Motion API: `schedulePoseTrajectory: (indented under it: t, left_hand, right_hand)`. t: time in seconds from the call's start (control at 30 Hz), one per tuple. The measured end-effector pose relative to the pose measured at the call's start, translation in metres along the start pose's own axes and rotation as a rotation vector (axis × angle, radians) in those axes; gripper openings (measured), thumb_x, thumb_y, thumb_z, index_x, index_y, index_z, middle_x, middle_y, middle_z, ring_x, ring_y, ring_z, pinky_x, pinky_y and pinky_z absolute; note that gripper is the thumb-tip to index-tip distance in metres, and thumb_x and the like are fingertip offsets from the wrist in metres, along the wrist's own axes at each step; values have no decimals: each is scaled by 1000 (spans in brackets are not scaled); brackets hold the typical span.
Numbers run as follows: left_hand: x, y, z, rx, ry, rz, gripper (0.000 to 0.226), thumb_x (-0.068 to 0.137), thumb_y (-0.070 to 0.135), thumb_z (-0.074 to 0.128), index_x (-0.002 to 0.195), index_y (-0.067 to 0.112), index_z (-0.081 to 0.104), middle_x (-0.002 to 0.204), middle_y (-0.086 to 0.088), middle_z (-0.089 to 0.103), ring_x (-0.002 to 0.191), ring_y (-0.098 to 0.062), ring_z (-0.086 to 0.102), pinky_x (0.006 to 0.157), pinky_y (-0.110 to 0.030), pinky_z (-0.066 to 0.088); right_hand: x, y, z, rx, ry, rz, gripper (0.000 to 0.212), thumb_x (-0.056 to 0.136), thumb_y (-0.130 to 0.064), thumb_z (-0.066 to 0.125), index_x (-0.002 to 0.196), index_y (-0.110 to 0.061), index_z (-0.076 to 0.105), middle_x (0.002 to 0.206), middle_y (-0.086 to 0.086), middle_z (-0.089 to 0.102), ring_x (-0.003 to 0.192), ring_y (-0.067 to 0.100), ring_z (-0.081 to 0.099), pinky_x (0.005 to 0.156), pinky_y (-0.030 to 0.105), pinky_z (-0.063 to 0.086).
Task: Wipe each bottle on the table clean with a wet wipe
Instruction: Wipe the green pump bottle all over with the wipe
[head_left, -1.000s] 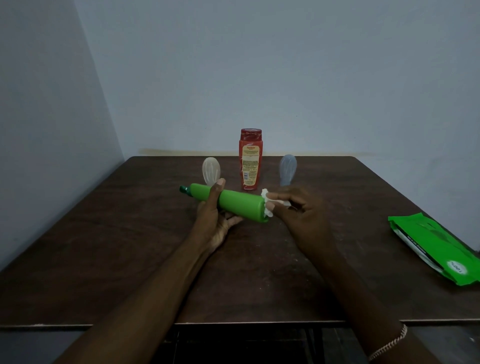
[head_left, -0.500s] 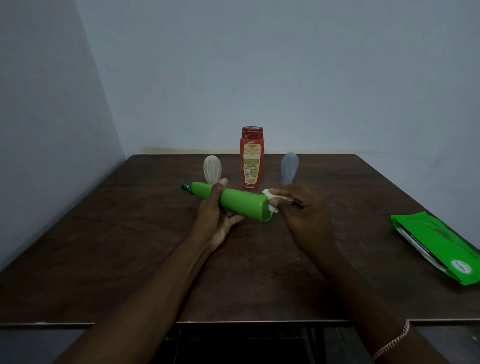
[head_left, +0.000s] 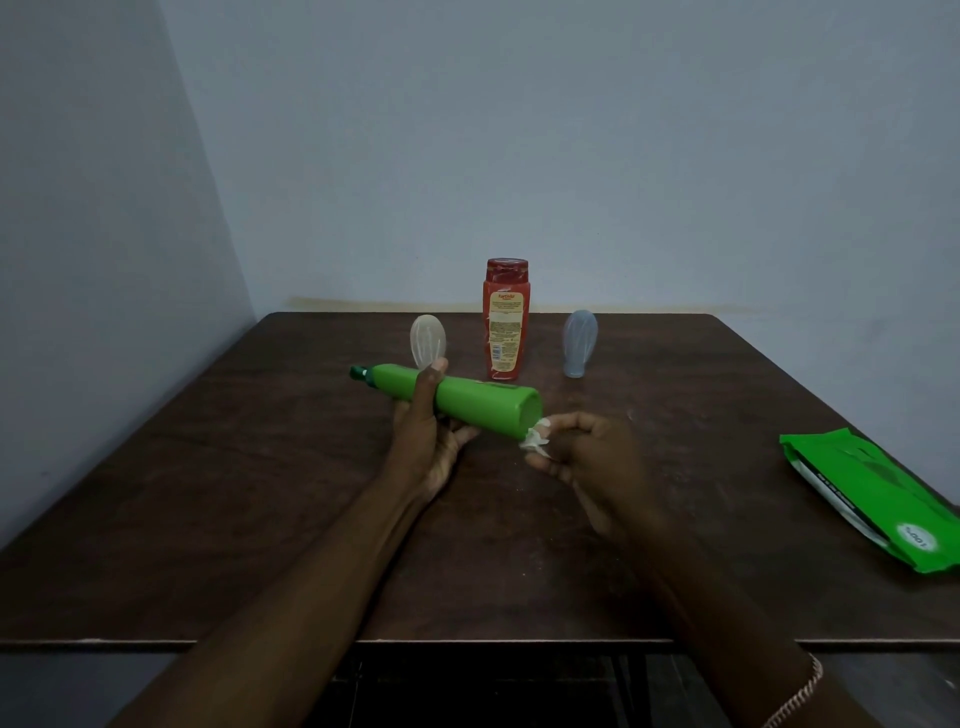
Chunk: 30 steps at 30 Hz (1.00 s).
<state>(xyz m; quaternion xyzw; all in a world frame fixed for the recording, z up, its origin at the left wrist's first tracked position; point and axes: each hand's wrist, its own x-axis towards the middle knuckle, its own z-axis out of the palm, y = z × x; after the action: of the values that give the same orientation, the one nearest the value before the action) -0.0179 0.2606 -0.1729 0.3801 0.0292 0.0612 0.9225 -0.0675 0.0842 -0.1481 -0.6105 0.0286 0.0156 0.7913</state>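
A long green bottle (head_left: 480, 402) lies sideways above the table, its dark cap pointing left. My left hand (head_left: 423, 434) grips it round the middle, thumb over the top. My right hand (head_left: 587, 457) pinches a crumpled white wet wipe (head_left: 535, 439) against the lower edge of the bottle's flat base. Behind them a red bottle (head_left: 504, 319) with a red cap stands upright. A clear pale bottle (head_left: 427, 338) stands to its left and a bluish translucent bottle (head_left: 579, 340) to its right.
The dark wooden table (head_left: 234, 493) fills the view, with walls close behind and on the left. A green wet-wipe pack (head_left: 878, 499) lies flat at the right edge. The table's front edge runs below my forearms.
My right hand has slid the wipe from the top of the bottle's base down to its lower edge. The bottle's base end has dropped slightly. My left hand keeps its grip.
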Motion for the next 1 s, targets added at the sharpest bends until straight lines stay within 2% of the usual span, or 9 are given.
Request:
schedulePoseTrajectory:
  t: [0.17, 0.23, 0.3, 0.37, 0.6, 0.7, 0.8, 0.87, 1.0]
  left_hand:
    - [1, -1, -1, -4, 0, 7, 73, 81, 33, 77, 142, 9, 44, 115, -22, 55, 106, -32, 62, 76, -47, 60]
    - [2, -1, -2, -6, -2, 1, 73, 83, 33, 77, 143, 9, 43, 116, -22, 54, 109, -33, 62, 78, -48, 59]
    - [4, -1, -4, -18, 9, -13, 66, 89, 34, 72, 142, 9, 43, 119, -21, 54, 114, -34, 61, 81, -50, 59]
    - [5, -2, -6, -30, 20, -30, 58, 93, 33, 67, 140, 9, 44, 121, -21, 55, 117, -33, 61, 86, -52, 59]
    - [6, -3, -5, -17, 4, -29, 60, 93, 32, 69, 142, 12, 42, 121, -23, 56, 118, -35, 62, 87, -54, 57]
    - [7, -3, -7, -36, 10, -23, 60, 92, 31, 70, 141, 10, 42, 121, -23, 54, 113, -34, 63, 83, -51, 58]
    - [5, -2, -4, -29, 12, -13, 68, 84, 31, 75, 140, 11, 42, 118, -23, 56, 110, -33, 64, 82, -52, 59]
    - [3, -1, -2, -33, 3, -13, 72, 78, 32, 76, 139, 11, 44, 117, -23, 57, 111, -33, 63, 84, -53, 59]
    - [2, 0, -2, -34, 22, -15, 65, 84, 31, 74, 139, 11, 45, 115, -22, 58, 108, -32, 64, 79, -49, 60]
  right_hand:
    - [-15, -16, 8, 168, -84, 95, 21, 88, 17, 49, 96, -2, 47, 101, 29, 61, 70, 31, 71, 50, 25, 56]
    - [-18, -29, 9, 269, -138, 43, 19, 89, 15, 50, 100, -1, 49, 99, 28, 63, 64, 28, 71, 52, 23, 57]
    - [-16, -38, 6, 298, -105, -60, 21, 87, 11, 56, 105, 0, 52, 106, 24, 65, 74, 29, 73, 59, 23, 59]
    - [-13, -37, 2, 135, -37, -176, 23, 85, 3, 66, 107, 0, 58, 106, 18, 70, 85, 26, 74, 66, 25, 59]
    - [-10, -9, 3, -448, 75, -568, 18, 83, -15, 75, 101, -16, 74, 94, -5, 73, 85, 4, 70, 72, 15, 55]
    - [-8, -1, -2, -680, 47, -792, 10, 80, -12, 77, 88, -17, 74, 87, -9, 69, 81, 3, 64, 70, 14, 49]
    - [-2, 2, -14, -891, 12, -842, 13, 78, -5, 74, 79, -18, 71, 82, -8, 66, 77, 5, 61, 69, 19, 46]
    - [4, -1, -21, -935, 32, -817, 15, 77, -6, 74, 77, -21, 69, 81, -9, 64, 75, 4, 59, 67, 23, 47]
    - [0, -6, -15, -740, 34, -856, 9, 81, -16, 77, 85, -18, 70, 84, -9, 67, 80, 3, 63, 68, 19, 50]
